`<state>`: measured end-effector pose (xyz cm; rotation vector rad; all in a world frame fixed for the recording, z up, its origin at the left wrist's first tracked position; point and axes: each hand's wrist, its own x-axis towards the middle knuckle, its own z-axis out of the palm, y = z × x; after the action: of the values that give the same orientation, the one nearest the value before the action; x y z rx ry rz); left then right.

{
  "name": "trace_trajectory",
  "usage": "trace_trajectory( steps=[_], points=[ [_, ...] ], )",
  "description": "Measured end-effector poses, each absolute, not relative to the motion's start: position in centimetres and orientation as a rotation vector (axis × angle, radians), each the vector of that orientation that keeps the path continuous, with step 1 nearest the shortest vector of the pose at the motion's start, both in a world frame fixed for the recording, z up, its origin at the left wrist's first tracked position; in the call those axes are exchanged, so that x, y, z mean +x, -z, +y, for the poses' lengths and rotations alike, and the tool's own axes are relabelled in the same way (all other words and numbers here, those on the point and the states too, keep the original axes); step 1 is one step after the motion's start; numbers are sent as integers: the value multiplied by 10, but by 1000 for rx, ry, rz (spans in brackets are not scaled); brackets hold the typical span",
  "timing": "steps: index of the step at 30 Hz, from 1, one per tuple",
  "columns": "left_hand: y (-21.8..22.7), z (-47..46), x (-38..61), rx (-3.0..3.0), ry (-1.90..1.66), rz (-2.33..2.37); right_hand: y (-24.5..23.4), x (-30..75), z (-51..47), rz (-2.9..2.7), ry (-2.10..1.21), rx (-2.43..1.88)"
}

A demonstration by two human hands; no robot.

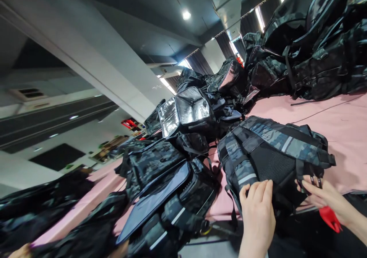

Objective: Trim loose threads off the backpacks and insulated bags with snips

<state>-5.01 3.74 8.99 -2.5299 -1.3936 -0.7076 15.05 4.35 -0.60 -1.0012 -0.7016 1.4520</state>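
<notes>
The left hand point(256, 212), fingers pressed together, grips the near edge of a camouflage backpack point(272, 160) right of centre on the pink desk point(344, 126); the right hand point(322, 193) pinches a small dark item point(312, 180). Dark bags point(318, 72) crowd the upper right.

Bare forearms point(354, 220) tapering to narrow wrists point(255, 235) and slim-fingered hands point(258, 204), seemingly unadorned

left grip point(258, 204) palm-down, right grip point(321, 193) curled
</notes>
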Motion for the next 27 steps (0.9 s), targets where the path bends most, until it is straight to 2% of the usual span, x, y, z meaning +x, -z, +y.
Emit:
trace_trajectory(
  steps=[2,4,7,10,13,17,21,27],
  points=[
    [-84,37,-50,-2505,914,-1437,4,157,38,-530,-1708,-736],
    [-81,36,-49,-2521,1127,-1534,3,163,32,-424,-1805,-580],
    [-84,32,-48,-2543,1419,-1833,2,162,25,-384,-1825,-543],
    [-91,28,-49,-2430,1901,-2102,-3,152,20,-381,-1820,-579],
    [-94,23,-51,-2351,2239,-2068,-10,136,17,-392,-1813,-644],
    [-89,16,-47,-2644,1913,-1910,-21,118,19,-252,-1825,-661],
    [-81,13,-40,-2683,1574,-1770,-37,109,25,-156,-1772,-694],
    [-75,14,-38,-2653,1463,-1623,-52,103,28,-183,-1730,-818]
  ],
)
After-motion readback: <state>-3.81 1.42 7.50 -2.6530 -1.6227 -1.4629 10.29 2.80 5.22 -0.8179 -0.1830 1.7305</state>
